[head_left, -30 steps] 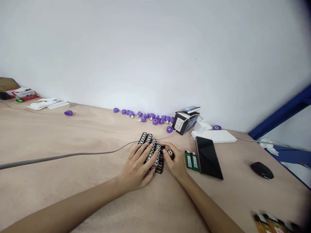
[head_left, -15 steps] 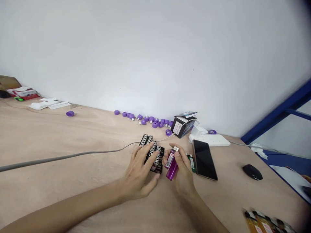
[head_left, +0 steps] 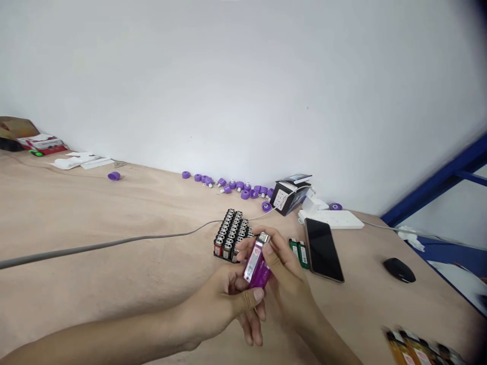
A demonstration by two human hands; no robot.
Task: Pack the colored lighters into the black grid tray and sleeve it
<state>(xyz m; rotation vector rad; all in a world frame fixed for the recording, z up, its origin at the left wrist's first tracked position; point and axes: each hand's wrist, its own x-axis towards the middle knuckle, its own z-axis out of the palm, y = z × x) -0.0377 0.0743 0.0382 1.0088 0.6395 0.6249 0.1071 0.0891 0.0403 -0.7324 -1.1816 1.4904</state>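
Note:
A purple lighter (head_left: 258,266) with a metal top and a white label is held tilted in front of me. My right hand (head_left: 287,268) grips its upper part between thumb and fingers. My left hand (head_left: 232,304) has its thumb on the lower end of the lighter, with its fingers curled behind and below it. Just beyond my hands, a block of upright lighters (head_left: 230,233) stands in rows, its right side partly hidden by my fingers. Two green lighters (head_left: 299,252) lie to the right of my right hand.
A phone (head_left: 324,249) lies beside the green lighters, with a black mouse (head_left: 399,269) farther right. Behind are a white power strip (head_left: 335,219), a black box (head_left: 289,196) and several purple caps (head_left: 239,186). A grey cable (head_left: 133,240) crosses the left. Orange lighters (head_left: 413,350) lie at the lower right.
My left hand has left the block of lighters and come down to the purple lighter, its thumb now on the lower end. My right hand has shifted slightly, still holding the lighter.

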